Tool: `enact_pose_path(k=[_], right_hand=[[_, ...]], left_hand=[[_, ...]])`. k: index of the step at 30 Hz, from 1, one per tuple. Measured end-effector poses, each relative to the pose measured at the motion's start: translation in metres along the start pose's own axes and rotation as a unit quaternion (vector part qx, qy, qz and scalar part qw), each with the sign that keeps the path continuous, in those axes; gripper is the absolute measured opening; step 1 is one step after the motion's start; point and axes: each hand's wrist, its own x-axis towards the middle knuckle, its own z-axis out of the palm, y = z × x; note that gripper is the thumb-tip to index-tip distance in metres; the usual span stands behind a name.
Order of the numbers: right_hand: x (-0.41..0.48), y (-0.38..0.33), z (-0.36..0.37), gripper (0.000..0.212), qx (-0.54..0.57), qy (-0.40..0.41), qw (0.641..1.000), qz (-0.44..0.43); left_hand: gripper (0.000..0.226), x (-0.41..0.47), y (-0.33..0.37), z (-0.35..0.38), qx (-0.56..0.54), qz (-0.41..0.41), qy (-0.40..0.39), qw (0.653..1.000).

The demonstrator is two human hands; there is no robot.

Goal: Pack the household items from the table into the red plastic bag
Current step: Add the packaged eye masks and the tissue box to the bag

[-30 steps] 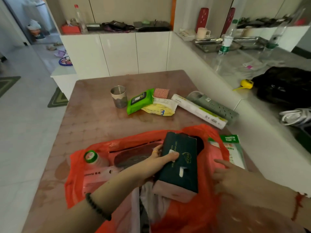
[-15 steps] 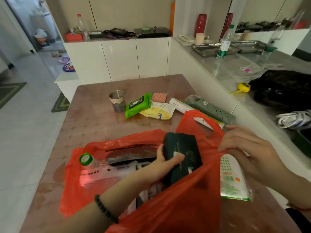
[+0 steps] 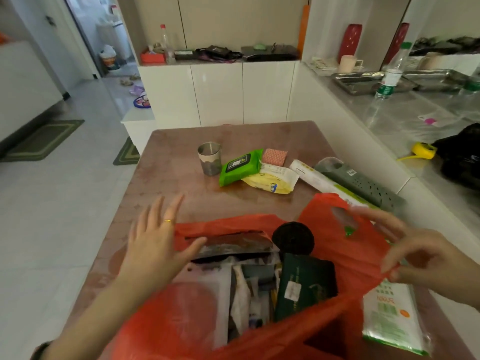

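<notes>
You stand at a brown table (image 3: 161, 178) in a room with white cabinets (image 3: 218, 94) behind it and a grey counter (image 3: 405, 118) along your right. The red bag (image 3: 345, 258) lies open at the near edge of the table, its mouth facing you. Inside, a dark green box (image 3: 306, 284) stands on end against the right wall of the bag, with a black round thing (image 3: 293, 237) just behind it and a dark flat pack (image 3: 233, 245) across the back; white wrappers crowd the middle, too jumbled to tell apart.

Your right hand (image 3: 426, 255) pinches the bag's right edge near the handle and lifts it. Under that hand a clear green-printed pack (image 3: 392, 315) lies on the table, partly covered by the bag. Your left hand (image 3: 158, 245) hovers open above the bag's left side, fingers spread, holding nothing.

Beyond the bag, still on the table, a grey power strip (image 3: 361, 183) lies along the right edge, touching a long white box (image 3: 314, 178). Left of these sit a yellow pack (image 3: 272, 181), a green wipes pack (image 3: 240, 166) leaning on it, a steel cup (image 3: 210, 158) and a pink sponge (image 3: 274, 156). The raised bag handle hides the near end of the white box.
</notes>
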Motion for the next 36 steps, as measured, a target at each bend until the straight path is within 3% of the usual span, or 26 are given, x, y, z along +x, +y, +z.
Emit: enact_pose_path(k=[3, 5, 6, 7, 8, 10, 12, 15, 16, 18, 20, 23, 24, 25, 27, 28, 30, 34, 36], right_hand=[[0.007, 0.026, 0.001, 0.008, 0.136, -0.085, 0.987, 0.005], [0.011, 0.04, 0.004, 0.02, 0.304, -0.115, 0.945, 0.036], [0.016, 0.04, 0.006, 0.035, 0.347, -0.072, 0.931, 0.091], [0.022, 0.039, 0.005, 0.06, 0.324, 0.002, 0.931, 0.167], [0.029, 0.038, 0.008, 0.086, 0.271, 0.085, 0.93, 0.235], [0.048, 0.038, 0.023, 0.113, 0.101, 0.165, 0.918, 0.345], [0.071, 0.042, 0.037, 0.1, -0.023, 0.106, 0.913, 0.394], [0.093, 0.05, 0.05, 0.051, -0.138, 0.007, 0.911, 0.389], [0.096, 0.05, 0.053, 0.046, -0.131, 0.003, 0.91, 0.393], [0.103, 0.039, 0.054, 0.064, -0.045, 0.009, 0.9, 0.433], [0.111, 0.027, 0.051, 0.079, 0.046, -0.02, 0.888, 0.457], [0.109, -0.004, 0.06, 0.051, -0.05, -0.179, 0.888, 0.421], [0.109, -0.01, 0.064, 0.04, -0.09, -0.195, 0.892, 0.399], [0.112, -0.013, 0.061, 0.033, -0.09, -0.174, 0.902, 0.386], [0.125, -0.018, 0.04, 0.033, -0.01, -0.011, 0.925, 0.379], [0.136, -0.021, 0.025, 0.033, 0.04, 0.076, 0.921, 0.38], [0.156, -0.037, -0.002, 0.028, 0.125, 0.164, 0.907, 0.367], [0.189, -0.086, -0.035, 0.026, 0.167, 0.203, 0.915, 0.305], [0.202, -0.114, -0.038, 0.027, 0.15, 0.195, 0.928, 0.281]], left_hand=[[0.106, 0.004, -0.07, 0.002, -0.057, -0.126, -0.164, 0.977], [0.076, -0.002, -0.088, 0.003, -0.055, -0.121, -0.222, 0.966], [0.049, -0.006, -0.091, 0.001, -0.045, -0.105, -0.207, 0.972], [0.021, -0.009, -0.094, -0.002, -0.04, -0.098, -0.189, 0.976], [0.007, -0.01, -0.098, -0.003, -0.059, -0.097, -0.164, 0.98], [0.016, -0.007, -0.102, -0.006, -0.119, -0.122, -0.11, 0.979], [0.016, -0.003, -0.107, -0.012, -0.192, -0.147, -0.073, 0.968], [0.013, -0.002, -0.114, -0.024, -0.323, -0.175, -0.082, 0.926], [0.014, -0.001, -0.116, -0.027, -0.381, -0.184, -0.086, 0.902], [0.016, -0.002, -0.116, -0.035, -0.496, -0.224, -0.094, 0.834], [0.015, -0.002, -0.113, -0.043, -0.548, -0.244, -0.097, 0.794], [0.016, 0.0, -0.11, -0.059, -0.566, -0.234, -0.138, 0.779], [0.012, 0.001, -0.108, -0.066, -0.564, -0.225, -0.153, 0.78], [0.01, 0.003, -0.104, -0.074, -0.562, -0.218, -0.16, 0.782], [0.014, 0.012, -0.099, -0.086, -0.55, -0.21, -0.16, 0.793], [0.025, 0.02, -0.1, -0.089, -0.547, -0.215, -0.143, 0.796], [0.04, 0.037, -0.098, -0.098, -0.558, -0.221, -0.105, 0.793], [0.04, 0.077, -0.084, -0.147, -0.639, -0.162, -0.034, 0.751], [0.043, 0.094, -0.074, -0.173, -0.64, -0.123, -0.016, 0.758]])
